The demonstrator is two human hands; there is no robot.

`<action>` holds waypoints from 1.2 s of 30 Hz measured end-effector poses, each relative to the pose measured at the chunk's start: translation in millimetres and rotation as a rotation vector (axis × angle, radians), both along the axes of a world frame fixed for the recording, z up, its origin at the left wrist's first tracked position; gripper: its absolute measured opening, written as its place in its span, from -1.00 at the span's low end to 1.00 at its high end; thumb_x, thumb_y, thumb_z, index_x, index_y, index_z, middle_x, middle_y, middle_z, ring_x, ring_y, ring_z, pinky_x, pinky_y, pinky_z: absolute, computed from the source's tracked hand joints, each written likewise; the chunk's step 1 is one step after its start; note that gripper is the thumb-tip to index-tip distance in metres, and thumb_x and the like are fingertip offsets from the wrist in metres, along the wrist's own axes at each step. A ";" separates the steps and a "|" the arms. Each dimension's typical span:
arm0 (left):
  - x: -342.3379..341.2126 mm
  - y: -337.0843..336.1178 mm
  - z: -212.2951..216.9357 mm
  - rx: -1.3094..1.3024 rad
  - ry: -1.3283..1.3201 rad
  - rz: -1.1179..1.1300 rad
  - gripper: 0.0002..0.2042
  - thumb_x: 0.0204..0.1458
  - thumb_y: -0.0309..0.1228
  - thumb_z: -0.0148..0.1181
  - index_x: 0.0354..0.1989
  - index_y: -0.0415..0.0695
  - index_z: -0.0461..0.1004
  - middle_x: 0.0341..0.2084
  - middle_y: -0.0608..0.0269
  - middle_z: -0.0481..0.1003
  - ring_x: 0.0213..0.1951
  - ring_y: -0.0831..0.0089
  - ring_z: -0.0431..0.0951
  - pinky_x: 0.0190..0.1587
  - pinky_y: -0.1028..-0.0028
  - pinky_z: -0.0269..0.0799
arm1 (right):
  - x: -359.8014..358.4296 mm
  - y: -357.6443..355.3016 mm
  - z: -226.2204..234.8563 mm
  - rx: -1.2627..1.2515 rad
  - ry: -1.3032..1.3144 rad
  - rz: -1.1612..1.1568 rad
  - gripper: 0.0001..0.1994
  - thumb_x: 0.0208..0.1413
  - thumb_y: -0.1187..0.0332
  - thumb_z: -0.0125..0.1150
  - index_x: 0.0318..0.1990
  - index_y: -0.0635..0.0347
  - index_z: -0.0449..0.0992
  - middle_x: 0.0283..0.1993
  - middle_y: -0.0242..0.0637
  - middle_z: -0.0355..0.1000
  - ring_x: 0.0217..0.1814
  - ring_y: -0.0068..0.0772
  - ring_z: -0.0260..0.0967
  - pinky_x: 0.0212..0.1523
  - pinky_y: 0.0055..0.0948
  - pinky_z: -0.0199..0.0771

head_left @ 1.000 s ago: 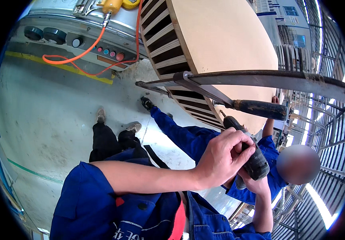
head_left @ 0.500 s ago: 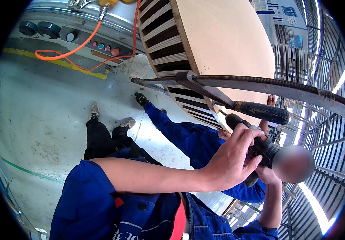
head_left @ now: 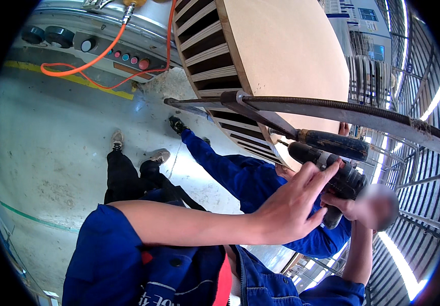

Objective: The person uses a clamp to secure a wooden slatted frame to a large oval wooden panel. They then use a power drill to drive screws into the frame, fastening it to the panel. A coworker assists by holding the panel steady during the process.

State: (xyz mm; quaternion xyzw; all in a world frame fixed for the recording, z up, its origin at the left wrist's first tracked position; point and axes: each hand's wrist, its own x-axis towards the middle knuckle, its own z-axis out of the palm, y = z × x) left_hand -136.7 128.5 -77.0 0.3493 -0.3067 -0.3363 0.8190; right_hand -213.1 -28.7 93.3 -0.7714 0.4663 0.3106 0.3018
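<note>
1. The left hand (head_left: pixel 289 206) reaches across from the lower left, fingers spread, fingertips resting on the body of a black power drill (head_left: pixel 332 178); it is not clamped on it.
2. The right hand (head_left: pixel 341 205) comes up from the lower right and wraps the drill's grip from beneath, shut on it.
3. The drill lies just right of and above the left palm, its long axis slanting up-left toward the pale wooden reel (head_left: pixel 281 56); the right hand is the nearer.
4. The drill is dark, stubby and scuffed, sitting just below a rusty steel bar (head_left: pixel 342 109).
5. Beyond, a co-worker in blue overalls (head_left: pixel 240 176) crouches on the grey floor (head_left: pixel 52 137), with an orange hose (head_left: pixel 85 64) farther off.
</note>
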 end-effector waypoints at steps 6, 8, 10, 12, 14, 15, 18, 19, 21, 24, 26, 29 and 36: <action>58.8 45.9 -92.1 0.087 -0.252 0.300 -0.89 0.04 -0.60 0.29 -0.25 -0.20 0.56 -0.42 0.19 0.46 -0.42 0.34 0.53 -0.40 0.37 0.44 | 7.1 -9.6 12.9 -0.002 0.067 0.090 -0.56 0.09 0.47 0.47 0.14 0.23 0.53 -0.15 -0.25 0.61 -0.20 -0.41 0.59 -0.13 -0.38 0.65; 101.7 65.1 -113.3 0.181 -0.325 0.581 -0.86 0.10 -0.51 0.27 -0.22 -0.21 0.46 -0.38 0.25 0.40 -0.45 0.53 0.43 -0.38 0.48 0.34 | 7.3 -6.4 16.6 -0.008 0.070 0.123 -0.57 0.08 0.47 0.47 0.13 0.23 0.54 -0.16 -0.25 0.61 -0.21 -0.41 0.59 -0.13 -0.38 0.65; 141.7 59.5 -119.1 0.074 -0.159 0.676 -0.57 0.04 -0.23 0.39 -0.06 -0.22 0.38 -0.30 0.31 0.26 -0.31 0.54 0.28 -0.20 0.50 0.29 | 6.8 -1.3 20.2 -0.015 0.078 0.156 -0.58 0.08 0.47 0.47 0.12 0.24 0.54 -0.17 -0.24 0.61 -0.21 -0.40 0.59 -0.14 -0.38 0.65; 174.2 47.3 -112.3 0.099 -0.443 0.594 -0.14 0.02 0.22 0.35 0.23 -0.33 0.30 -0.06 0.18 0.33 -0.06 0.41 0.37 0.06 0.40 0.30 | 6.3 2.6 23.3 -0.030 0.082 0.193 -0.58 0.07 0.47 0.48 0.10 0.25 0.55 -0.18 -0.24 0.61 -0.22 -0.39 0.60 -0.14 -0.38 0.65; 178.6 24.3 -99.4 -0.022 -0.637 0.474 -0.18 -0.10 0.16 0.49 0.16 -0.26 0.43 -0.07 0.15 0.40 -0.05 0.35 0.45 0.01 0.37 0.38 | 8.5 1.4 25.2 -0.033 0.100 0.226 -0.59 0.07 0.47 0.48 0.09 0.26 0.55 -0.20 -0.24 0.61 -0.23 -0.39 0.60 -0.15 -0.38 0.65; 169.5 13.2 -92.0 -0.088 -0.556 0.427 -0.43 -0.07 -0.08 0.56 0.00 -0.23 0.55 -0.26 0.19 0.49 -0.24 0.37 0.52 -0.18 0.42 0.43 | 11.7 -2.3 25.4 -0.032 0.116 0.247 -0.59 0.07 0.47 0.48 0.09 0.26 0.55 -0.20 -0.23 0.61 -0.24 -0.38 0.60 -0.15 -0.38 0.66; 162.6 -6.5 -84.9 -0.131 -0.505 0.433 -0.82 0.01 -0.37 0.51 -0.39 -0.20 0.65 -0.62 0.27 0.48 -0.59 0.40 0.45 -0.52 0.43 0.31 | 28.5 -22.1 22.5 -0.022 0.150 0.329 -0.60 0.06 0.47 0.49 0.07 0.27 0.56 -0.22 -0.23 0.61 -0.25 -0.37 0.60 -0.16 -0.38 0.66; 159.4 -7.6 -85.8 -0.152 -0.478 0.460 -0.81 0.00 -0.35 0.52 -0.40 -0.20 0.64 -0.61 0.26 0.48 -0.58 0.38 0.46 -0.52 0.42 0.31 | 36.9 -30.7 20.9 -0.015 0.165 0.362 -0.60 0.06 0.48 0.49 0.06 0.28 0.56 -0.23 -0.23 0.62 -0.25 -0.37 0.61 -0.16 -0.38 0.66; 157.0 -9.0 -89.2 -0.144 -0.442 0.497 -0.79 -0.01 -0.33 0.53 -0.41 -0.19 0.63 -0.59 0.23 0.48 -0.57 0.35 0.46 -0.51 0.41 0.31 | 54.6 -46.9 16.5 0.000 0.195 0.425 -0.61 0.05 0.48 0.49 0.05 0.29 0.57 -0.24 -0.22 0.62 -0.26 -0.36 0.61 -0.17 -0.38 0.66; 156.6 -9.8 -93.5 -0.128 -0.501 0.580 -0.76 -0.03 -0.30 0.53 -0.42 -0.19 0.62 -0.60 0.23 0.48 -0.57 0.33 0.48 -0.51 0.40 0.31 | 79.4 -65.1 11.7 0.027 0.230 0.540 -0.62 0.04 0.48 0.50 0.03 0.30 0.58 -0.26 -0.22 0.62 -0.28 -0.35 0.61 -0.18 -0.39 0.66; 154.3 -10.7 -94.2 -0.108 -0.498 0.600 -0.76 -0.02 -0.28 0.53 -0.41 -0.19 0.63 -0.60 0.21 0.48 -0.57 0.32 0.50 -0.51 0.39 0.32 | 90.6 -71.8 11.4 0.039 0.248 0.607 -0.63 0.04 0.48 0.50 0.02 0.31 0.58 -0.27 -0.21 0.62 -0.28 -0.35 0.62 -0.18 -0.39 0.66; 151.3 -12.7 -94.2 -0.118 -0.458 0.598 -0.77 -0.01 -0.28 0.52 -0.39 -0.19 0.65 -0.59 0.20 0.50 -0.57 0.32 0.51 -0.50 0.39 0.34 | 97.8 -76.2 11.8 0.046 0.260 0.519 -0.65 0.03 0.46 0.52 -0.02 0.30 0.59 -0.33 -0.23 0.61 -0.38 -0.37 0.61 -0.32 -0.36 0.68; 149.6 -6.8 -89.8 -0.047 -0.454 0.606 -0.70 0.05 -0.19 0.45 -0.34 -0.23 0.66 -0.60 -0.02 0.56 -0.51 0.07 0.62 -0.38 0.27 0.48 | 109.3 -88.3 8.5 0.158 0.245 0.866 -0.77 0.15 0.50 0.41 -0.04 0.30 0.60 -0.32 -0.21 0.63 -0.33 -0.44 0.63 -0.30 -0.41 0.69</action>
